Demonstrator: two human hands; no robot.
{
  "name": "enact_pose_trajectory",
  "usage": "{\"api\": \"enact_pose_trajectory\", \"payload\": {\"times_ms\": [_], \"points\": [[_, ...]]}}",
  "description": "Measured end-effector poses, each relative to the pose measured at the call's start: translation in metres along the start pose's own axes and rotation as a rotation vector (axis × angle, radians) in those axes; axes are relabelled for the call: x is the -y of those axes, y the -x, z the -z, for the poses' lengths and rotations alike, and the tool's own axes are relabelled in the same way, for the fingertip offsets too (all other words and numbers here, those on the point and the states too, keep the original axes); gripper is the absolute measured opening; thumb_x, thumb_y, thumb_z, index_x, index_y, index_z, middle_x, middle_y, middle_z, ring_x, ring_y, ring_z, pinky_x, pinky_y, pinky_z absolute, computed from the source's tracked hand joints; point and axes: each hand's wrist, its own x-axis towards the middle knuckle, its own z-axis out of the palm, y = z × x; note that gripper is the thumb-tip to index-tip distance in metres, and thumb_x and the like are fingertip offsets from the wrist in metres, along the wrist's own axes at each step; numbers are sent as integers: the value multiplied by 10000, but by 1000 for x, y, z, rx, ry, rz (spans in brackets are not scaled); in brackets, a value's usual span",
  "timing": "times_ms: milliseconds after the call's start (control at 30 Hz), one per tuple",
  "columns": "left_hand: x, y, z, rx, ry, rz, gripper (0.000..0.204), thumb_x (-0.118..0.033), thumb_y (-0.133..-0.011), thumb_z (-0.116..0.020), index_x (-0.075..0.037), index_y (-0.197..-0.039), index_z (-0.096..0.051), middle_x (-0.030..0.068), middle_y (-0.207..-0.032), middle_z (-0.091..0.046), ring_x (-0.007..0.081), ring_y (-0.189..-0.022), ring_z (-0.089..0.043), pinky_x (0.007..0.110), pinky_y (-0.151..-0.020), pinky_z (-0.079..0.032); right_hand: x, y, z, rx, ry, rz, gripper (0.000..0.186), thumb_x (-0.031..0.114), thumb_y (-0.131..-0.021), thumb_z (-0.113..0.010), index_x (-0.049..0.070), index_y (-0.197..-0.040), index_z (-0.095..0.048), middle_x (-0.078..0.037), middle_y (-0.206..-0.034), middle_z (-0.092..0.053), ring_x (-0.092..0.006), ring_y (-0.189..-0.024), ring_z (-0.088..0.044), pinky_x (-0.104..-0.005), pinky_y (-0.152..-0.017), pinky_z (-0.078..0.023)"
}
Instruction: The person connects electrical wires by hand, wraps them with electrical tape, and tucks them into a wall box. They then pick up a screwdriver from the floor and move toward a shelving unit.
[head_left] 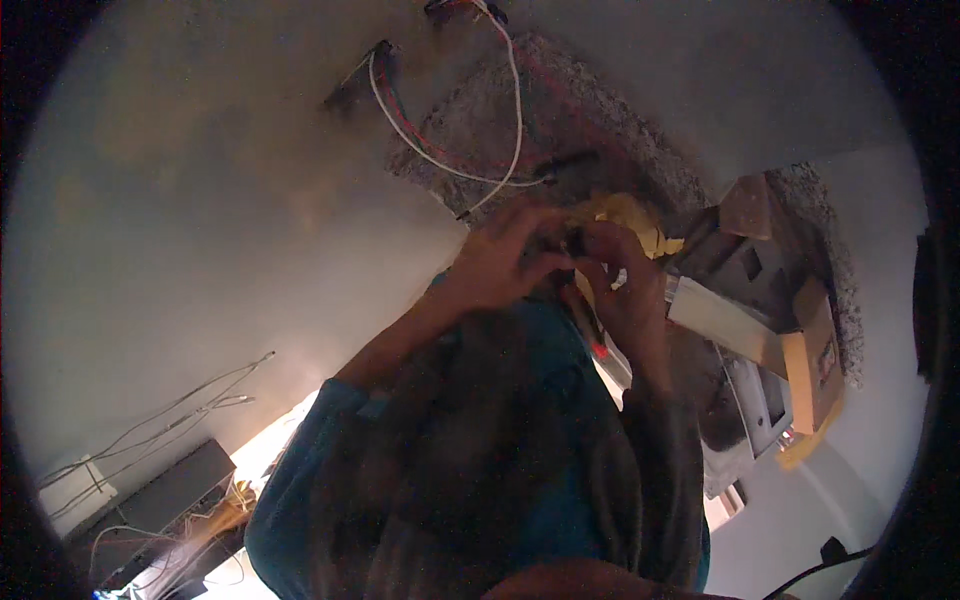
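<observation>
Left hand [497, 258]: your fingers bent inward; can't tell if pinching.
Right hand [630, 288]: fingertips near the left's; can't tell either.
White cable [519, 100]: curves beyond your hands.

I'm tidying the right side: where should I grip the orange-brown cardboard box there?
Probably by its right edge, coming from the right: the broad face of the orange-brown cardboard box on that side shows uncovered, while the long pale piece lies close on its left.
</observation>
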Motion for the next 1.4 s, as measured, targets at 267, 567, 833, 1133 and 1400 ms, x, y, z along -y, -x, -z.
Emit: {"api": "enact_pose_trajectory", "payload": {"times_ms": [267,567,833,1133,1400], "points": [[21,19,-8,-109,33,-142,201,-73,-758,-718,-72,-954,-673,83,-1010,-650,272,-968,-638,368,-826,-529,8,0,-9,90,-42,-7,313,101,-862,-646,41,-1163,-583,-161,-1050,-681,-313,-980,-660,-418,-849,-514],[5,-12,34,-154,293,-89,77,-85,-849,-674,-67,-920,-650,87,-904,-657,213,-844,-647,329,-743,-524,35,-22,-4,34,96,202,320,190,-860,-683,96,-1162,-634,-122,-1075,-671,-328,-1068,-564,-420,-968,-417],[-6,-39,49,-304,431,-40,111,-108,-869,-680,-23,-929,-640,90,-818,-660,155,-743,-629,299,-680,-494,67,-89,26,-9,285,490,286,194,-801,-744,86,-1063,-712,-81,-881,-688,-221,-795,-587,-344,-746,-471],[1,-102,75,-435,247,69,234,-198,-880,-684,-8,-1004,-629,100,-827,-674,171,-760,-659,316,-690,-515,113,-179,53,200,564,480,150,126,-839,-665,70,-967,-718,-77,-875,-695,-199,-721,-567,-344,-714,-473],[42,-155,49,-825,648,119,340,-142,-857,-684,4,-1125,-533,81,-892,-632,163,-777,-615,316,-684,-498,127,-239,54,345,436,300,149,161,-885,-613,32,-933,-670,-42,-807,-670,-116,-704,-606,-277,-656,-486]]}}
